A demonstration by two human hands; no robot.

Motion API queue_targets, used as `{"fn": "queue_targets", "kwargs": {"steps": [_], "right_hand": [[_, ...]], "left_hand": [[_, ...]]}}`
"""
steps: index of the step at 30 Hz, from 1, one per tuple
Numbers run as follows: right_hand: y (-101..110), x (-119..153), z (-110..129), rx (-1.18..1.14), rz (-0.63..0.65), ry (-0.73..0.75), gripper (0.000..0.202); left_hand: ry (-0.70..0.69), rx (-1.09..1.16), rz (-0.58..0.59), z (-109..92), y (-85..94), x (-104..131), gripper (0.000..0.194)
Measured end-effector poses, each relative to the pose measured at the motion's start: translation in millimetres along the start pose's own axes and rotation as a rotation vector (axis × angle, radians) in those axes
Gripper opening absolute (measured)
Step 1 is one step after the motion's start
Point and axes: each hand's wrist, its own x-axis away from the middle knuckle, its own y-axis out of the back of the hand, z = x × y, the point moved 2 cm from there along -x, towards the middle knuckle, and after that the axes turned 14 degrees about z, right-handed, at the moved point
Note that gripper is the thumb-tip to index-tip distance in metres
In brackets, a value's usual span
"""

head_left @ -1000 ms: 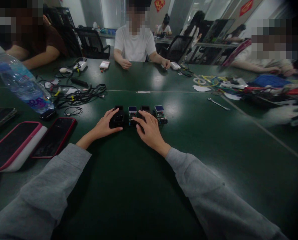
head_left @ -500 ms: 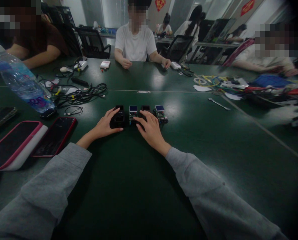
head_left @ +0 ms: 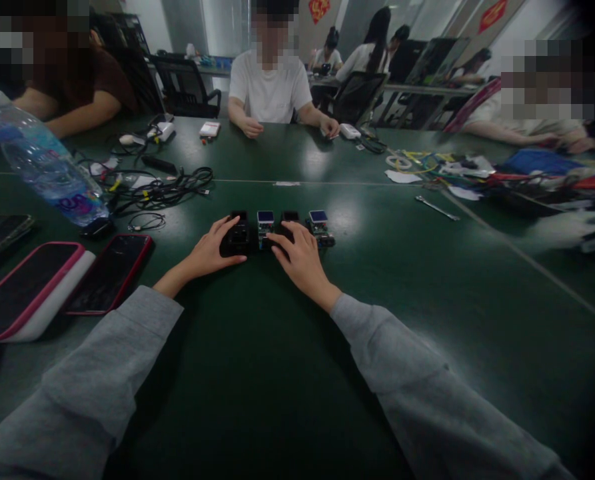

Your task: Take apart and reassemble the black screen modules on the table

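Several small devices stand in a row on the dark green table. At the row's left end is a black device [head_left: 239, 232], with my left hand [head_left: 210, 252] around its left side, thumb and fingers apart. Beside it stands a circuit board with a small screen [head_left: 266, 230]. My right hand [head_left: 301, 257] lies over the third, black device [head_left: 290, 217], its fingers spread; a fingertip reaches the first board's lower part. Another board with a screen [head_left: 319, 225] is at the right end, partly behind my right hand.
Phones [head_left: 111, 273], a pink-edged phone [head_left: 30, 290] and a tilted water bottle [head_left: 52, 163] are at the left. Black cables [head_left: 177, 190] lie behind them. A wrench [head_left: 437, 208] and a pile of coloured wires [head_left: 522, 173] are at the right. People sit across the table.
My hands and the row of devices look nearly unchanged. A background person in white has shifted, and the hand of the person opposite has moved slightly.
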Motion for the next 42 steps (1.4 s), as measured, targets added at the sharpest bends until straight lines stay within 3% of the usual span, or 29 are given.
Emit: {"fn": "queue_targets", "kwargs": {"steps": [22,28,31,35,42], "right_hand": [[-1.0,1.1,1.1,0.006,0.028,-0.008,0.034],[2.7,2.2,3.2,-0.001,-0.006,-0.023,0.033],[9.3,5.6,2.1,-0.017,-0.057,-0.051,0.033],[19.0,14.4,-12.4,-0.02,-0.174,-0.116,0.032],[28.5,40.4,-63.3,-0.018,-0.305,-0.219,0.029]], "left_hand": [[-0.035,-0.02,-0.017,4.5,-1.6,-1.7,0.1],[-0.022,-0.013,-0.011,0.0,0.4,-0.3,0.099],[-0.002,0.039,-0.014,-0.3,2.1,0.5,0.089],[0.013,0.183,-0.058,1.4,4.7,1.1,0.071],[0.013,0.244,-0.101,2.4,6.2,-0.1,0.062]]}}
